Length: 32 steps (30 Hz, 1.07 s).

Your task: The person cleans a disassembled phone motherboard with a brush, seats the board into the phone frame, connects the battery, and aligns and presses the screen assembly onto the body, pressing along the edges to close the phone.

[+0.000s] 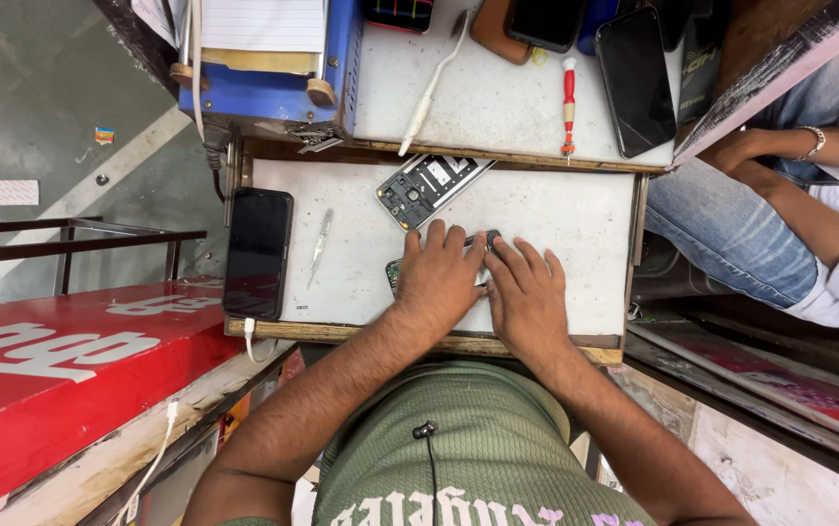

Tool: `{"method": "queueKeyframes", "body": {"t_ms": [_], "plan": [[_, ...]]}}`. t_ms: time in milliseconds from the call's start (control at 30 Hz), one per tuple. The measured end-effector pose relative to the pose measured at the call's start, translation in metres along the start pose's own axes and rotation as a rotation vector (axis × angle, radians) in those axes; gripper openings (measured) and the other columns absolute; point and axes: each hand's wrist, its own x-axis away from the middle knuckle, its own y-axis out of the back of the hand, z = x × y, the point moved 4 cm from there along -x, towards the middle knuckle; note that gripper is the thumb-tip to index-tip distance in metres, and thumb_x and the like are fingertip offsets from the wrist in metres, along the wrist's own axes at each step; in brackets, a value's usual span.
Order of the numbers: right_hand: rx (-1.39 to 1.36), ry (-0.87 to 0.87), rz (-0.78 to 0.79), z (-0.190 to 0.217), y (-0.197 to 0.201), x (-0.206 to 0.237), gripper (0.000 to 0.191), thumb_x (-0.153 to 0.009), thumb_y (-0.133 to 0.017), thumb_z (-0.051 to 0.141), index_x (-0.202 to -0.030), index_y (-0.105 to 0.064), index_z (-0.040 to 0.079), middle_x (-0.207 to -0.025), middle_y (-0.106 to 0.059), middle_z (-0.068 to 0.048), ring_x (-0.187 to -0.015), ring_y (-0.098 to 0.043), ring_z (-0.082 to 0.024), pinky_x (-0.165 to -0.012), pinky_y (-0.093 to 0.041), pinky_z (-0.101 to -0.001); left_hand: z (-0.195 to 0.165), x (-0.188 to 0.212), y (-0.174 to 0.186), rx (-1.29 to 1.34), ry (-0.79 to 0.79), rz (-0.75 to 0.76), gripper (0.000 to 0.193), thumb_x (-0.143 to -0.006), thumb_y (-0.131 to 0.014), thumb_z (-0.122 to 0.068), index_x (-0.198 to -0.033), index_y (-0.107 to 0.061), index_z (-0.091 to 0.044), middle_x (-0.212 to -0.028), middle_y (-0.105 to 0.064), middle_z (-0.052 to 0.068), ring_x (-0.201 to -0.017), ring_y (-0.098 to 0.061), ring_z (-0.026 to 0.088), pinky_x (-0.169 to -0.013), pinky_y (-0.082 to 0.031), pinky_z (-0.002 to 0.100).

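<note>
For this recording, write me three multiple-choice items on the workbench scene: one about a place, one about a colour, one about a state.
1. Where does the black phone with the cable plugged in lie?
A. at the left edge of the lower white board
B. on the upper shelf
C. under both hands

2. What colour is the screwdriver handle on the upper shelf?
A. blue and black
B. green and yellow
C. red and white

3. In what state is the phone shell above the hands?
A. closed, screen up
B. opened, inner parts showing
C. wrapped in a box

Answers:
1 A: the black phone rests at the left edge of the lower board, its cable at the near end.
2 C: the screwdriver has a red handle with white bands.
3 B: the opened phone shell shows its inner frame, just beyond the left hand and right hand, which press on a small device between them.
</note>
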Motion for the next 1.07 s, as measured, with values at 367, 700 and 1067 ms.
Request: {"method": "queueKeyframes", "body": {"t_ms": [367,700,1067], "plan": [[-0.031,-0.012,0.068,0.008,0.004,0.004,0.06,-0.088,-0.073,0.031,-0.144,-0.057,0.015,-0.155,-0.044,-0.014,-0.144,-0.036,-0.036,-0.119,-0.025,-0.061,0.034,-0.004,0.002,0.178,-0.016,0.023,0.077,-0.079,-0.084,-0.049,-0.143,-0.056,-0.015,-0.126,-0.058,0.013,-0.123,-0.05,0.033,-0.1,-0.044,0.055],[-0.021,-0.007,0.059,0.006,-0.003,0.008,0.057,-0.092,-0.071,0.035,-0.143,-0.055,0.017,-0.154,-0.042,-0.014,-0.146,-0.035,-0.035,-0.12,-0.024,-0.0626,0.09,-0.005,-0.007,0.171,0.237,-0.263,0.077,-0.083,-0.083,-0.039,-0.148,-0.052,-0.011,-0.144,-0.052,0.021,-0.135,-0.044,0.039,-0.11,-0.033,0.058],[0.013,-0.03,0.09,0.008,-0.007,0.009,0.061,-0.095,-0.069,0.037,-0.15,-0.05,0.018,-0.157,-0.041,-0.013,-0.147,-0.033,-0.035,-0.121,-0.024,-0.0626,0.072,-0.009,0.014,0.256,0.126,-0.079,0.063,-0.098,-0.073,-0.046,-0.151,-0.05,-0.021,-0.155,-0.05,0.016,-0.147,-0.041,0.038,-0.119,-0.035,0.057]]}}
